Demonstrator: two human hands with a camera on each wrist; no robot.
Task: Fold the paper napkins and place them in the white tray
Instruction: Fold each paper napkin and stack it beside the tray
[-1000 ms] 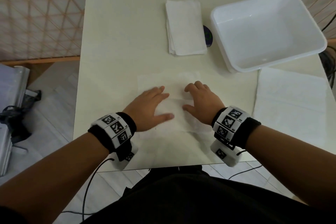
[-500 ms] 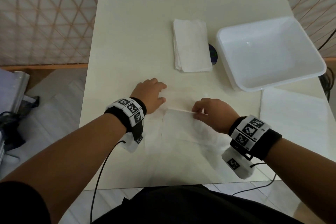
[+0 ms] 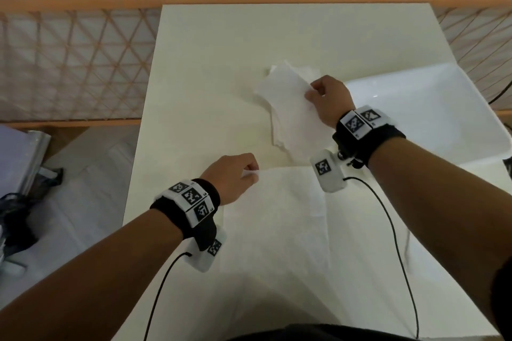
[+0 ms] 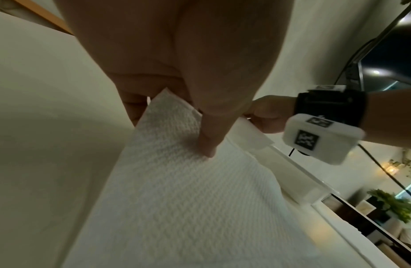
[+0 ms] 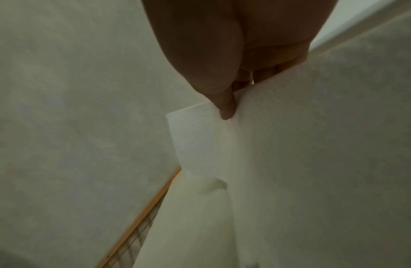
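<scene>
My right hand (image 3: 311, 94) pinches a folded white napkin (image 3: 285, 91) and holds it tilted in the air over the stack of folded napkins (image 3: 293, 135), just left of the white tray (image 3: 432, 108). In the right wrist view the thumb (image 5: 226, 110) clamps the napkin (image 5: 291, 163) near a corner, and the sheet hangs down. My left hand (image 3: 253, 173) pinches the far left corner of a flat napkin (image 3: 277, 216) lying on the table in front of me. The left wrist view shows the thumb (image 4: 207, 148) on top of that textured napkin (image 4: 188, 199) with fingers under the corner.
The cream table (image 3: 207, 77) has bare surface at the far end and on the left. A wooden lattice fence (image 3: 77, 69) runs along its left side and behind it. Black cables (image 3: 388, 216) trail from both wrist units across the near table edge.
My right hand has lifted off the table and moved far right, carrying the folded napkin above the stack. My left hand now pinches a flat napkin's corner. The head view has tilted up.
</scene>
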